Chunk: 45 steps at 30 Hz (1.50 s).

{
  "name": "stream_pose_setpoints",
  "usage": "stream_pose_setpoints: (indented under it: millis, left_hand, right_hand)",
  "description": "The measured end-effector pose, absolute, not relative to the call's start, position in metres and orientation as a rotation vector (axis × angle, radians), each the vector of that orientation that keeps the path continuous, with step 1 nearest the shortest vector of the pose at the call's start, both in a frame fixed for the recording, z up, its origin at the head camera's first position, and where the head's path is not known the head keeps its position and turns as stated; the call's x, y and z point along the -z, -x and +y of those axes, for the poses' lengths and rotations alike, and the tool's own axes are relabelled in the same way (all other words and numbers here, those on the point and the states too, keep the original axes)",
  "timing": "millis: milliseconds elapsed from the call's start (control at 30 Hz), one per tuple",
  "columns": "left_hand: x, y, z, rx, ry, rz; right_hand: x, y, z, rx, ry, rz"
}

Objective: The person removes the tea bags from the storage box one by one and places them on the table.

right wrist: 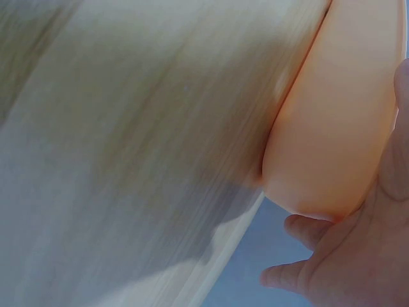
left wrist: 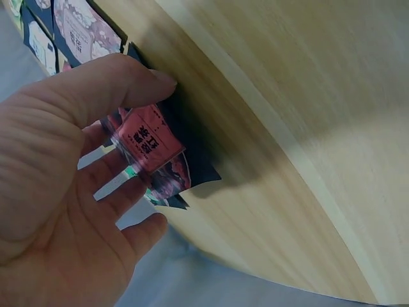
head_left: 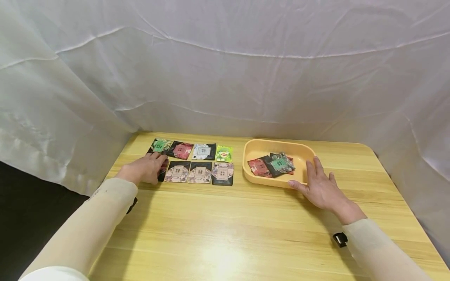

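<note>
My left hand (head_left: 145,168) is at the left end of the front row of tea bag sachets. Its thumb and fingertips hold a black and red tea sachet (left wrist: 153,144) by opposite edges, close over the table. In the head view the hand hides most of that sachet. My right hand (head_left: 321,189) rests against the yellow plastic tray (head_left: 300,150), fingers extended along its right rim and thumb at the front rim. Inside the tray lie overlapping sachets, among them a red one (head_left: 259,167) and a green-labelled one (head_left: 282,164).
Beside the left hand, three pink floral sachets (head_left: 177,172) continue the front row. Behind them lie a green-labelled sachet (head_left: 159,146), a red sachet (head_left: 181,150), a white floral sachet (head_left: 204,151) and a bright green-yellow sachet (head_left: 224,154). A grey curtain (head_left: 225,78) stands behind the wooden table (head_left: 211,226).
</note>
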<state>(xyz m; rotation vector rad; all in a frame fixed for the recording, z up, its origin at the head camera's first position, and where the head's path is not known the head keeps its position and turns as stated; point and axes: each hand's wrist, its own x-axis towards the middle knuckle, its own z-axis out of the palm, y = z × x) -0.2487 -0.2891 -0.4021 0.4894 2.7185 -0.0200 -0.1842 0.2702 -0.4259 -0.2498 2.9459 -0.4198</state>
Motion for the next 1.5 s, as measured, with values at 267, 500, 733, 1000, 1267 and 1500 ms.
stream_pose_setpoints:
  millis: [267, 500, 733, 1000, 1267, 1500]
  left_hand:
    - [0.404, 0.251, -0.290, 0.048, -0.489, 2.706]
    - [0.404, 0.251, -0.290, 0.051, -0.493, 2.713]
    - [0.402, 0.255, -0.288, 0.030, -0.487, 2.723]
    - [0.384, 0.259, -0.254, -0.019, -0.448, 2.839]
    - [0.364, 0.262, -0.190, -0.068, -0.616, 2.909]
    - [0.352, 0.264, -0.121, -0.107, -0.772, 2.908]
  right_hand:
    - [0.427, 0.184, 0.270, 0.423, 0.255, 2.947]
    - [0.428, 0.184, 0.271, 0.414, 0.250, 2.949]
    - [0.428, 0.185, 0.272, 0.431, 0.248, 2.950]
    - [0.429, 0.188, 0.272, 0.455, 0.280, 2.970]
    - [0.427, 0.189, 0.270, 0.437, 0.290, 2.972]
    - [0.423, 0.188, 0.271, 0.337, 0.314, 2.989]
